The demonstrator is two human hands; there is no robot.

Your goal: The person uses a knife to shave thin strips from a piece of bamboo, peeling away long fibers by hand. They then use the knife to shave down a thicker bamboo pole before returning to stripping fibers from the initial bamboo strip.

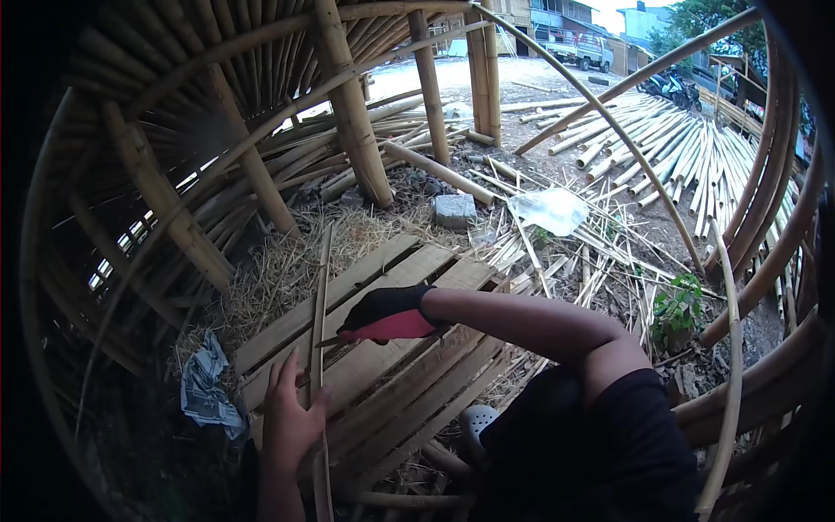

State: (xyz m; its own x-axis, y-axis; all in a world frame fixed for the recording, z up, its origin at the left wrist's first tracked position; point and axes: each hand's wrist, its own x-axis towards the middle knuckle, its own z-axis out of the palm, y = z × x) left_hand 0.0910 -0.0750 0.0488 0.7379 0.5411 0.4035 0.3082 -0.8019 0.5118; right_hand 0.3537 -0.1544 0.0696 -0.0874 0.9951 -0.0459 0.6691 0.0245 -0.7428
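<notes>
A long bamboo strip [320,304] runs lengthwise over a low bench of wooden slats [391,283]. My left hand [291,413] is bare and sits at the strip's near part, with the thumb on its right side and the fingers, slightly spread, on its left. On my right hand [391,315] is a black and red glove, and its fingers are closed around what looks like a knife [327,343]. Only a short piece of the blade shows, close to the strip's right edge; the handle is hidden in the glove.
Bamboo posts [352,113] and a slanting pole [600,109] frame the space. Straw shavings [261,287] and crumpled newspaper [210,387] lie at the left. Beyond the bench are a grey block [454,210], a plastic sheet [550,210] and piled bamboo poles [644,143].
</notes>
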